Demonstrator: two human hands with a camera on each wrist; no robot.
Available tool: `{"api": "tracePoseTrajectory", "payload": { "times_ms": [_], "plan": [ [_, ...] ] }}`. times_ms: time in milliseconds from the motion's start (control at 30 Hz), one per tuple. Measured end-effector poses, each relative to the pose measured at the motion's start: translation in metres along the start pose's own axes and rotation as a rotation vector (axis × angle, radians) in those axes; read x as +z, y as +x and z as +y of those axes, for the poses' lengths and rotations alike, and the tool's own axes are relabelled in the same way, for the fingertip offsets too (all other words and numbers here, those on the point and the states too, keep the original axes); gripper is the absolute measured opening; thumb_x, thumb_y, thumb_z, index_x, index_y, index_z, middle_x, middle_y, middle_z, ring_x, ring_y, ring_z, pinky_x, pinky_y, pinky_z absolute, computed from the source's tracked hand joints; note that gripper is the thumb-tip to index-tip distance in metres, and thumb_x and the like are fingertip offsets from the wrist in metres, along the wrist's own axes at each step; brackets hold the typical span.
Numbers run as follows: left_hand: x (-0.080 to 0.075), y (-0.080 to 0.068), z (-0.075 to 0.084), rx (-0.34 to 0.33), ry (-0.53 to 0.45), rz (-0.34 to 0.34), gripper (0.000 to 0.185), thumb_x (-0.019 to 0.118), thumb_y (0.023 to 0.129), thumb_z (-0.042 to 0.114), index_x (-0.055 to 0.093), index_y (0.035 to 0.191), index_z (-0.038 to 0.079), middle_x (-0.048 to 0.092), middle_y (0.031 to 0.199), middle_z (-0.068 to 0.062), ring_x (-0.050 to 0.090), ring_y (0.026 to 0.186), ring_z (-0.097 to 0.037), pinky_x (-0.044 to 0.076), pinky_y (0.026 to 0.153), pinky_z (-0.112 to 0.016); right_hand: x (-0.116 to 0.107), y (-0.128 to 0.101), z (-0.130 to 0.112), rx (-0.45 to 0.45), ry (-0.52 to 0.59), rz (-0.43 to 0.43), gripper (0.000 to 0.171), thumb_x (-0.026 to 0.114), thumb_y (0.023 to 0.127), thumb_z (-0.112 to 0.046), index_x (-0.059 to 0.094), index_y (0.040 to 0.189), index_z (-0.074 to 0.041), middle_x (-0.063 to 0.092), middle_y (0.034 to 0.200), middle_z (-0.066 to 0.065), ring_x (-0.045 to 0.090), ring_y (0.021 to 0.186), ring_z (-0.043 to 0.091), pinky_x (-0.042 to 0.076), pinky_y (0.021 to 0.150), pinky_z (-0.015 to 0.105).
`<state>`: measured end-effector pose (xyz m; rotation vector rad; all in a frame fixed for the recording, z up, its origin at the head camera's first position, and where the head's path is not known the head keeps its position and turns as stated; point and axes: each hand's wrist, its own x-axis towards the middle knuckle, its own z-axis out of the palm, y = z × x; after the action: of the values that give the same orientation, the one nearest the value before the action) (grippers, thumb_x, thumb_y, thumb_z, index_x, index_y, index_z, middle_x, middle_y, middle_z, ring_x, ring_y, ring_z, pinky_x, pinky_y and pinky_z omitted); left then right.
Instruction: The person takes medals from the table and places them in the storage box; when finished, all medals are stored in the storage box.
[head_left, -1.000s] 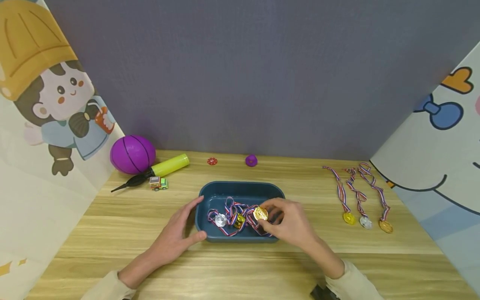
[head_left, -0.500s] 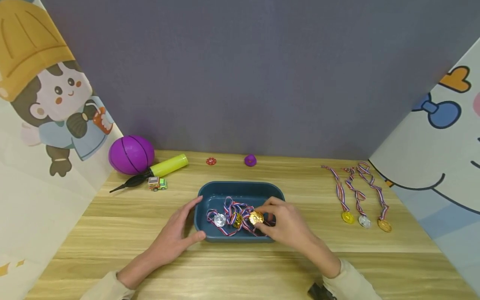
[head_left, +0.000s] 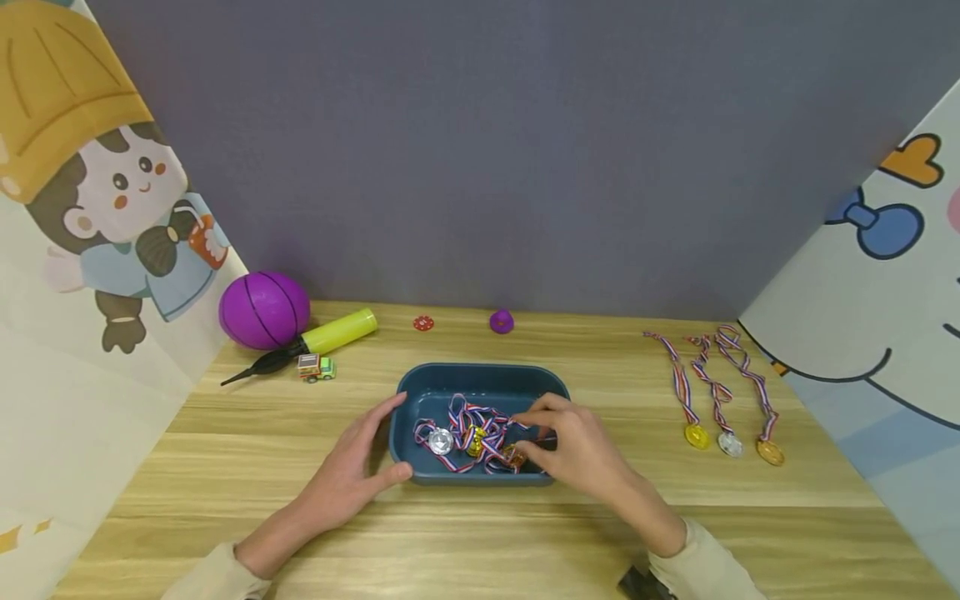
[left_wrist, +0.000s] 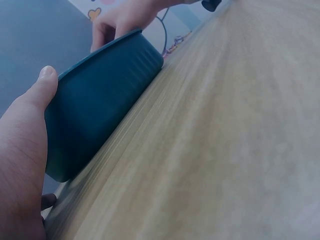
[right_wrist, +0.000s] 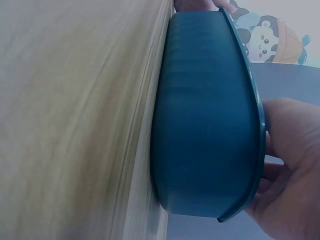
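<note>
I see a dark teal tray (head_left: 480,379) at the frame's centre, holding medals (head_left: 468,435) in silver and gold on red, white and blue striped ribbons. At right lie three more medals (head_left: 723,392) with the same striped ribbons: gold, silver, bronze-gold. Upper left of the table I make out a purple ball (head_left: 264,309) with dark lines, a yellow pump (head_left: 315,342) with a black tip, and a green-and-white toy truck (head_left: 317,366). The table (head_left: 225,467) is light wood grain.
</note>
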<state>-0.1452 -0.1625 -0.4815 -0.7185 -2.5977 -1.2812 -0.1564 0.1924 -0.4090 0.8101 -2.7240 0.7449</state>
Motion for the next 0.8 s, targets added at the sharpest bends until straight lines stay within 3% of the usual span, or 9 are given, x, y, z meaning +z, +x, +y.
{"api": "tracePoseTrajectory", "payload": {
  "times_ms": [433,633,800],
  "plan": [
    [0.000,0.000,0.001,-0.003,0.006,-0.002,0.091,0.078,0.102,0.051,0.030,0.176,0.032,0.040,0.176,-0.017,0.043,0.153,-0.056,0.036,0.115,-0.086,-0.004,-0.004,0.007,-0.075,0.080,0.183,0.027,0.094,0.087,-0.001,0.087,0.113,-0.004,0.075,0.105,0.003,0.057,0.066,0.007,0.046,0.052,0.018],
    [0.001,0.000,0.001,-0.004,0.010,0.000,0.090,0.076,0.102,0.055,0.030,0.176,0.032,0.040,0.176,-0.016,0.043,0.154,-0.055,0.036,0.115,-0.085,-0.007,-0.015,0.016,-0.032,0.120,0.258,0.027,0.093,0.087,0.001,0.086,0.113,-0.005,0.074,0.103,0.002,0.052,0.063,0.008,0.044,0.049,0.020],
    [0.000,-0.001,0.001,0.000,0.011,0.004,0.089,0.076,0.102,0.056,0.030,0.176,0.032,0.041,0.175,-0.017,0.044,0.153,-0.055,0.036,0.115,-0.086,-0.011,-0.025,0.029,-0.030,0.155,0.341,0.026,0.092,0.086,0.005,0.086,0.110,-0.002,0.075,0.100,0.007,0.056,0.069,0.008,0.048,0.051,0.021]
  ]
}}
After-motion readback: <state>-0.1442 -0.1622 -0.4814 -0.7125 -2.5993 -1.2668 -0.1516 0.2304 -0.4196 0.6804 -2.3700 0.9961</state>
